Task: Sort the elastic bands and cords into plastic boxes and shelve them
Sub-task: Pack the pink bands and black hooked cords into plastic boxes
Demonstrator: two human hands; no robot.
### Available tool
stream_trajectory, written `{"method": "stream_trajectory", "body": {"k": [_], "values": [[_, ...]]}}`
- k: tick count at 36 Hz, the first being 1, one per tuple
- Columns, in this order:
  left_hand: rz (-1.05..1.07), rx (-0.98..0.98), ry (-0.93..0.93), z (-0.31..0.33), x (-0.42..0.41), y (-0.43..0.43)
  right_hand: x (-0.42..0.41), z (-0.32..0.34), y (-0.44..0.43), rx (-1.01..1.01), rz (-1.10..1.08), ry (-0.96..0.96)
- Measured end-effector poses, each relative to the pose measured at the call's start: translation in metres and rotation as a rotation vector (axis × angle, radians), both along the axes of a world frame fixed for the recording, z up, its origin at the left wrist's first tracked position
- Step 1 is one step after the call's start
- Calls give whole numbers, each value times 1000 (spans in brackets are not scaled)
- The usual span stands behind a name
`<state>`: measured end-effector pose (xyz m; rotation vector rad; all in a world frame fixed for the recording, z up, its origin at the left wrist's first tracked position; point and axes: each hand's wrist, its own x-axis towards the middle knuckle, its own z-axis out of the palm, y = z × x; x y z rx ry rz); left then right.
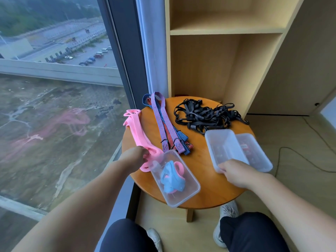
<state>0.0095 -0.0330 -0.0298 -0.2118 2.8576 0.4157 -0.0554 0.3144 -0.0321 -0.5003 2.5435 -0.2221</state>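
Left grip closes round the pink band at centre frame, probably to coil it into the lower-centre box with the blue band. Right grip holds the empty box by its near rim, readying it.

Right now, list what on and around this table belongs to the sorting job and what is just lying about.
Job: pink bands, striped cords, black cords, box with bands, other boxes, shelf, table.
Lying about: floor cable, curtain.
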Motion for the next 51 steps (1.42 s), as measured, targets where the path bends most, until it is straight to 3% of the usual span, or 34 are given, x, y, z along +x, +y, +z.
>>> {"method": "stream_trajectory", "body": {"k": [9,20,28,33,37,45,51], "values": [[-10,-1,0,-14,-6,2,-2,1,15,1,84,-17],[33,70,101,-5,-9,1,0,-3,8,-48,98,294],[141,173,192,0,-11,4,3,2,12,-265,63,500],[176,234,296,7,-13,2,18,25,0,-418,211,653],[249,292,363,18,-17,-5,42,41,-29,-521,426,658],[328,417,421,40,-17,-9,83,34,-78,-493,648,583],[389,532,540,65,-22,-12,89,38,-88,-459,719,675]]}}
